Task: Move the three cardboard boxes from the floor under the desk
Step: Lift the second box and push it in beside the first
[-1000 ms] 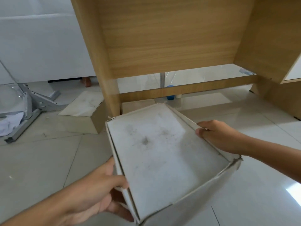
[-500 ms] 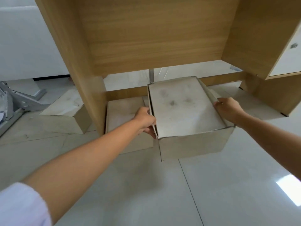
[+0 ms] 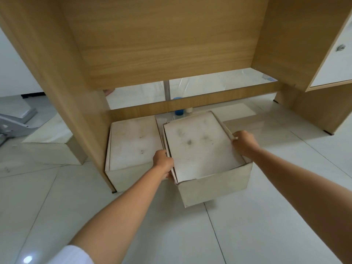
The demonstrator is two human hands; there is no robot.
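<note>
The smudged cardboard box [image 3: 203, 149], held at its sides by the left hand [image 3: 163, 161] and right hand [image 3: 243, 142], has been lowered under the desk [image 3: 162, 44] beside a second box [image 3: 133, 147].

Held box [image 3: 204, 149] is sitting on the floor [image 3: 247, 225] in the counter [image 3: 162, 44] opening, with left hand [image 3: 162, 162] lying on its left edge and right hand [image 3: 242, 142] on its right edge. Second box [image 3: 131, 147] is lying just left of it, against the counter's left side panel [image 3: 62, 92]; a third box [image 3: 51, 143] is sitting left of that panel, outside the opening. A low crossbar [image 3: 200, 103] is running behind the boxes.
</note>
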